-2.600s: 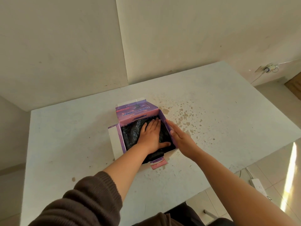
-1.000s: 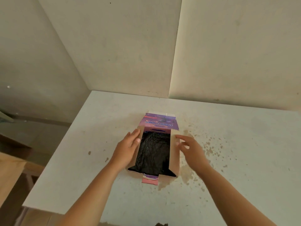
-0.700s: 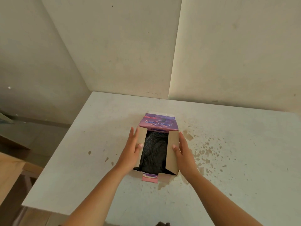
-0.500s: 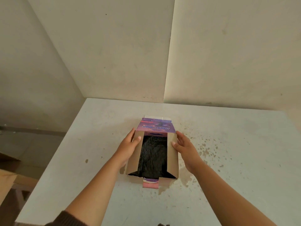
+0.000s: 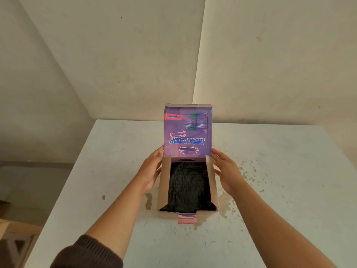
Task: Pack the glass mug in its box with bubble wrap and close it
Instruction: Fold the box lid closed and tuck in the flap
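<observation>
A purple cardboard box (image 5: 163,185) stands on the white table (image 5: 100,171) in front of me. Its printed lid (image 5: 187,132) stands upright at the far side. Black bubble wrap (image 5: 189,187) fills the inside, and the glass mug is hidden under it. Both brown side flaps lean inward over the wrap. My left hand (image 5: 149,175) lies along the box's left side, fingers straight and touching the lid's lower left corner. My right hand (image 5: 228,175) mirrors it at the lower right corner. A pink tab (image 5: 187,218) sticks out at the near end.
Brown stains (image 5: 249,175) speckle the table to the right of the box. Two plain walls meet in a corner (image 5: 199,64) just behind the table. The table's left edge (image 5: 63,190) drops to the floor, with a wooden piece (image 5: 11,240) low on the left.
The lid has swung up from lying back to standing upright. Both hands slid from the side flaps toward the lid's lower corners. The view has moved closer to the box.
</observation>
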`<state>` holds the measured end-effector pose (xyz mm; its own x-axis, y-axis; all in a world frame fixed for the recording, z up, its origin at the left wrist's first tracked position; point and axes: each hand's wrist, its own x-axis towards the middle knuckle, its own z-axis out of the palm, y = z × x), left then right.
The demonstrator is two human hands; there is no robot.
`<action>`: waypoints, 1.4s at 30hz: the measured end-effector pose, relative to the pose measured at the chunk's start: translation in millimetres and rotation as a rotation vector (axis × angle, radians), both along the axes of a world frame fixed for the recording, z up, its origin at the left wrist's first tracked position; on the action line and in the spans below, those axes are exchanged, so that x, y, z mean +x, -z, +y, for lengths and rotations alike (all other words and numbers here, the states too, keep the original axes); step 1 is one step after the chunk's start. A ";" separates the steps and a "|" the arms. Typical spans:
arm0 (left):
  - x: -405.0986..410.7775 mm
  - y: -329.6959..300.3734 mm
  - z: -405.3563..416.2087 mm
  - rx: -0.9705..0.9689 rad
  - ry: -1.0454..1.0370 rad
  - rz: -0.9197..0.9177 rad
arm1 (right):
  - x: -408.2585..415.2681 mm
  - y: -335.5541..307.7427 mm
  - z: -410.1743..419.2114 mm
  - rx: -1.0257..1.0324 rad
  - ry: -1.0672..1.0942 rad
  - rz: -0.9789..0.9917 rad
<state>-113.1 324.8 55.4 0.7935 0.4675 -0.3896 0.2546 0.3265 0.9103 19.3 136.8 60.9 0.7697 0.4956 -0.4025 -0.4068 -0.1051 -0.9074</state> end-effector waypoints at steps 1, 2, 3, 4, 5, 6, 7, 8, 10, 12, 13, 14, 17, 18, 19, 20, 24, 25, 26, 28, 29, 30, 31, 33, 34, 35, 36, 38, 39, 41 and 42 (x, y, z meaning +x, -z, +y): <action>-2.5 -2.3 0.4 -0.021 0.017 -0.005 | -1.9 -1.5 -1.2 0.015 0.007 0.009; -5.4 -3.9 0.8 -0.044 0.019 -0.008 | -3.4 -2.3 -3.1 0.037 0.017 0.029; -7.9 -5.8 0.7 -0.063 0.025 -0.012 | -4.4 -2.0 -4.6 0.062 0.025 0.043; -10.6 -7.4 0.1 -0.074 0.041 -0.014 | -5.8 -1.7 -6.1 0.078 0.026 0.043; -12.8 -8.3 -1.2 -0.077 0.063 -0.018 | -7.6 -1.3 -7.3 0.082 0.014 0.028; -15.2 -9.5 -3.1 -0.076 0.082 -0.021 | -9.6 -0.3 -8.7 0.084 0.000 0.013; -17.1 -11.1 -5.5 -0.072 0.097 -0.025 | -12.2 0.6 -10.3 0.080 -0.006 0.008; -19.0 -12.6 -8.1 -0.058 0.111 -0.029 | -15.3 1.1 -12.4 0.073 -0.011 0.006; -23.2 -13.8 -13.0 -0.015 0.144 -0.033 | -22.1 2.5 -18.3 0.026 -0.056 -0.031; -27.8 -14.0 -15.6 -0.003 0.162 -0.045 | -30.3 1.5 -23.8 -0.008 -0.114 -0.067; -29.9 -12.8 -15.6 -0.021 0.157 -0.055 | -33.9 0.4 -25.7 0.001 -0.133 -0.077; -32.0 -12.6 -15.1 -0.053 0.144 -0.067 | -36.5 -1.9 -27.4 0.021 -0.132 -0.075; -36.8 -16.1 -15.7 -0.052 0.117 -0.081 | -37.8 -8.7 -30.1 0.066 -0.065 -0.049; -38.0 -18.6 -17.7 -0.014 0.116 -0.083 | -38.9 -12.1 -29.7 0.046 -0.075 -0.072; -38.8 -21.8 -19.8 0.018 0.097 -0.086 | -39.4 -12.0 -29.5 0.003 -0.109 -0.110; -39.4 -24.9 -21.5 0.033 0.064 -0.095 | -40.8 -11.8 -29.3 -0.058 -0.155 -0.164; -39.1 -34.6 -22.2 -0.054 -0.072 -0.139 | -47.0 5.5 -31.1 -0.401 -0.362 -0.468; -39.2 -37.1 -21.6 -0.065 -0.083 -0.131 | -49.2 6.3 -31.8 -0.405 -0.353 -0.485; -39.5 -40.2 -21.4 -0.071 -0.073 -0.118 | -50.7 5.2 -32.5 -0.338 -0.289 -0.428; -40.8 -43.9 -20.8 -0.074 -0.018 -0.081 | -52.3 -4.1 -36.8 -0.115 -0.105 -0.203; -41.6 -43.9 -21.3 -0.064 0.013 -0.059 | -50.6 -8.8 -40.1 -0.021 -0.039 -0.102; -41.9 -42.3 -22.0 -0.057 0.038 -0.046 | -45.7 -12.2 -43.5 0.041 -0.013 -0.029; -42.4 -39.0 -22.5 -0.049 0.045 -0.044 | -40.3 -14.9 -48.5 0.073 -0.029 0.006; -45.4 -30.5 -25.0 -0.021 0.036 -0.043 | -34.2 -20.3 -56.0 0.043 -0.160 -0.043; -47.6 -27.3 -28.0 0.005 0.020 -0.046 | -34.0 -22.2 -57.9 0.008 -0.232 -0.093; -50.7 -26.0 -32.2 0.032 0.004 -0.046 | -35.5 -23.5 -59.5 -0.025 -0.289 -0.138; -53.1 -23.9 -35.6 0.071 -0.016 -0.039 | -37.7 -23.9 -61.6 -0.042 -0.324 -0.170; -57.1 -17.2 -41.8 0.172 -0.069 -0.015 | -44.1 -23.3 -67.7 -0.021 -0.373 -0.204; -59.2 -15.4 -45.5 0.218 -0.086 -0.002 | -46.9 -21.4 -71.7 -0.010 -0.382 -0.212; -63.0 -14.1 -50.8 0.283 -0.091 0.011 | -53.5 -19.4 -77.3 -0.040 -0.394 -0.258; -65.8 -12.7 -52.2 0.299 -0.083 0.024 | -57.6 -17.1 -79.1 -0.082 -0.399 -0.282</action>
